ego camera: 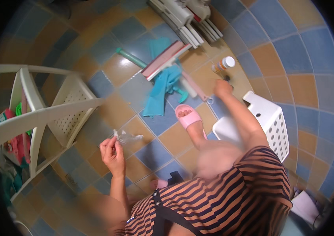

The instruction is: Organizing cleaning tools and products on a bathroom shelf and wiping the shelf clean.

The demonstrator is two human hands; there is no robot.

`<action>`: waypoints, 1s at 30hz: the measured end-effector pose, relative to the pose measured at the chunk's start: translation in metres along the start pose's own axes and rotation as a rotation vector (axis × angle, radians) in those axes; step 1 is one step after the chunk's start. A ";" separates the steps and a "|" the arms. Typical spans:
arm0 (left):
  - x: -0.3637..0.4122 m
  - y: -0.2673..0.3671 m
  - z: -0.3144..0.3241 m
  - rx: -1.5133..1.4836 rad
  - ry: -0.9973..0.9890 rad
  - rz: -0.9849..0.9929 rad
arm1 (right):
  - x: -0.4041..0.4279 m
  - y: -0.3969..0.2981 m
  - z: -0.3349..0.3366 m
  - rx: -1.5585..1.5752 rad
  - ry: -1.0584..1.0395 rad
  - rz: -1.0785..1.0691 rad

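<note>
My left hand (113, 155), over the tiled floor, pinches a crumpled piece of clear plastic (128, 138) between thumb and fingers. My right hand (223, 88) reaches down beside the wall at the right, its fingers closed around or against a small dark item (227, 78) that is mostly hidden. Just beyond it stands a white-capped bottle (223, 64) with an orange and white label. Left of the right hand, teal rubber gloves (162, 91) lie on the floor with a pink squeegee (164, 60) and a green-handled tool (131, 58).
A white plastic stool (274, 126) lies under and beside my right forearm. A cream plastic shelf rack (40, 115) holding colourful items is at the left. White folded panels (181, 22) lean at the top. My foot in a pink slipper (188, 116) rests on the tiles.
</note>
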State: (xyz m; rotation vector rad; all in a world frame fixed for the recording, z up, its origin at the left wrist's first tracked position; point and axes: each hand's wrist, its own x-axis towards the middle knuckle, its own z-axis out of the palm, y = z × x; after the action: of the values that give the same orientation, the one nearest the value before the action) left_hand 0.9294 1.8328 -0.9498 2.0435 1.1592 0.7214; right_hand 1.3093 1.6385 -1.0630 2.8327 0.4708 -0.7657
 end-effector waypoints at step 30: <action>-0.034 -0.013 -0.048 -0.246 0.155 -0.131 | -0.235 -0.410 -0.284 0.692 -0.343 -1.427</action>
State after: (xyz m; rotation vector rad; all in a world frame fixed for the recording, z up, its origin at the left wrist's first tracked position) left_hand 0.8727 1.8214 -0.9349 1.7173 1.2128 0.9208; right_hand 1.1072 2.0305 -0.7318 2.2781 2.6244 -1.7928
